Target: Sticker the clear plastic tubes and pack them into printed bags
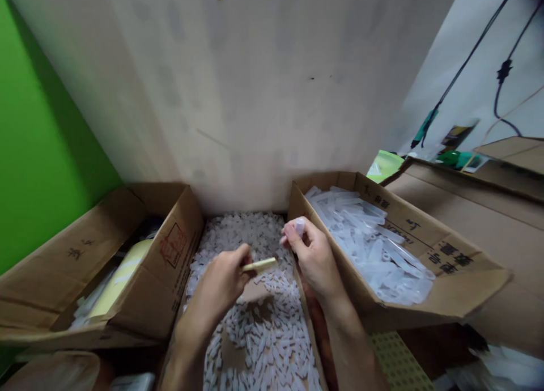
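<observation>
Over the tray (pixel 255 292) of small white pieces (pixel 280 345), in our head view, our left hand (pixel 223 275) grips a pale yellow stick (pixel 264 264), long axis nearly level, pointing right; our right hand (pixel 314 255) pinches a small translucent piece (pixel 300 226). The right carton (pixel 480 283) holds translucent tubes (pixel 369 249).

Our single head-worn view, facing forward and down
We look from above the forearms (pixel 193 337), near enough that the left hand (pixel 225 275) and right hand (pixel 312 252) sit just below centre, between the left box (pixel 176 266) and right box (pixel 463 283); a pale upright surface (pixel 263 96) faces us across the top.
</observation>
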Demonstrator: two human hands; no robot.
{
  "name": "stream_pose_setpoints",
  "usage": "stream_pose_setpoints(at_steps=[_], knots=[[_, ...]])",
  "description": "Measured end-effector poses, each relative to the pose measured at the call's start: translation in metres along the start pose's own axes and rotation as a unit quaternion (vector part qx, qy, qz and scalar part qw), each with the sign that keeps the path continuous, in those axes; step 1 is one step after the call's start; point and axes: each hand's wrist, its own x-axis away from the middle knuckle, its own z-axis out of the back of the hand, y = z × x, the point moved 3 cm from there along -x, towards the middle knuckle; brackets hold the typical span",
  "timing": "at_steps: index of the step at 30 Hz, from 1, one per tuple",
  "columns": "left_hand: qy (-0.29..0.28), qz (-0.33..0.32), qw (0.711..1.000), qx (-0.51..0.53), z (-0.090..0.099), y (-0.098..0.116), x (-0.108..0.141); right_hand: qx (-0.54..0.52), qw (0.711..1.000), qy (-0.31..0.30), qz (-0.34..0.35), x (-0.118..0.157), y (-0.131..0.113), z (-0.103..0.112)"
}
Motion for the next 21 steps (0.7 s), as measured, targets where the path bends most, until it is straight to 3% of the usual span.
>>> stream_pose_setpoints(at_steps=[4, 8, 11, 15, 21], knots=[[0.138, 0.016, 0.990, 0.002, 0.029, 0.000, 0.006, 0.013, 0.993, -0.114, 0.029, 0.003, -0.012, -0.006], [0.207, -0.034, 0.978, 0.017, 0.035, 0.007, 0.010, 0.010, 0.983, -0.177, 0.047, 0.008, -0.019, -0.016], [0.208, -0.071, 0.975, 0.018, 0.036, 0.013, 0.012, 0.010, 0.984, -0.161, 0.071, 0.009, -0.017, -0.019], [0.165, -0.102, 0.979, 0.062, 0.037, 0.018, 0.013, -0.003, 0.988, -0.118, 0.099, 0.007, -0.016, -0.015], [0.162, -0.105, 0.974, 0.122, 0.036, 0.017, 0.014, 0.016, 0.989, -0.097, 0.112, 0.007, -0.022, -0.011]])
